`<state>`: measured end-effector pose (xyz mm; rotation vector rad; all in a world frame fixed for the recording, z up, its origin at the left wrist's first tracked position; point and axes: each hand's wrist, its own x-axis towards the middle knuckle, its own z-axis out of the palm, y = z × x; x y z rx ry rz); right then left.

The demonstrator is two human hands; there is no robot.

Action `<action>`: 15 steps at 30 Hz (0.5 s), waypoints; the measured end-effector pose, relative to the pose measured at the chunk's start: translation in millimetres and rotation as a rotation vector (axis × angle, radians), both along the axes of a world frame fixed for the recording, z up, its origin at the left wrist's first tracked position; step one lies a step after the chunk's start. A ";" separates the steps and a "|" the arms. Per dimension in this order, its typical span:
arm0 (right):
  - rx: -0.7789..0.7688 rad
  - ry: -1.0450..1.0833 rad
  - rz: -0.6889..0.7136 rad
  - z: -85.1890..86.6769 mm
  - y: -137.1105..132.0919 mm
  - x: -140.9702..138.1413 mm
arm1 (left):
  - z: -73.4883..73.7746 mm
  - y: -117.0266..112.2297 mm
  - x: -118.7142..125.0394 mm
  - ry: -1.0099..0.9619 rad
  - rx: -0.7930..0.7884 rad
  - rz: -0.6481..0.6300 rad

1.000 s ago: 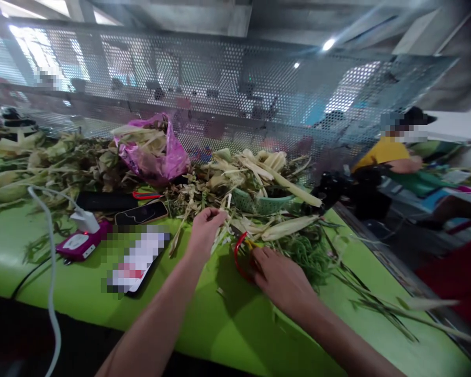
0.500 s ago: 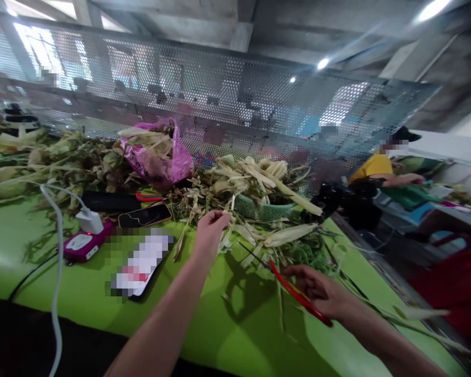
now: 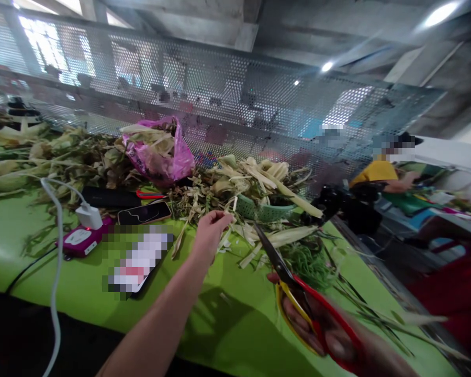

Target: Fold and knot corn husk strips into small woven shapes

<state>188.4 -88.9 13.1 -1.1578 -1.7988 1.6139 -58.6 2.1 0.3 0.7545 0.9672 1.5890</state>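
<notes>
My left hand (image 3: pixel 211 230) is pinched near the middle of the table, with a pale strip of corn husk (image 3: pixel 234 203) rising from its fingertips. At the lower right, my right hand (image 3: pixel 333 330) grips a pair of scissors (image 3: pixel 282 268) with red and yellow handles. The blades lie together, pointing up and left toward the pile, apart from my left hand. Just beyond my hands stands a green basket (image 3: pixel 265 210), heaped with dry corn husks (image 3: pixel 259 175). Beside it lie a long pale husk (image 3: pixel 288 236) and a tuft of green strands (image 3: pixel 308 259).
A pink plastic bag (image 3: pixel 182 157) holds more husks. On the left are a purple power block (image 3: pixel 82 238) with a white plug, a dark phone (image 3: pixel 144 213) and a blurred-out phone (image 3: pixel 143 262). A mesh partition (image 3: pixel 220 89) runs behind. Another person's yellow sleeve (image 3: pixel 372 172) shows at right.
My right hand has turned and drawn closer to the camera, so the scissors now point up and left and look larger. My left hand has barely moved.
</notes>
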 end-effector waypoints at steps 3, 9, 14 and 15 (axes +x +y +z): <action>-0.044 0.087 0.051 11.2 2.3 -10.8 | -0.7 -0.1 0.6 -0.008 -0.013 -0.012; 0.150 -0.117 0.050 21.6 17.2 -15.8 | -6.1 0.5 1.2 -0.040 0.043 -0.026; 0.128 -0.147 -0.055 18.1 22.9 -28.4 | -6.4 1.3 2.4 -0.053 0.002 -0.031; 0.131 -0.150 -0.060 17.8 23.3 -31.2 | -6.5 1.6 2.6 -0.057 0.001 -0.032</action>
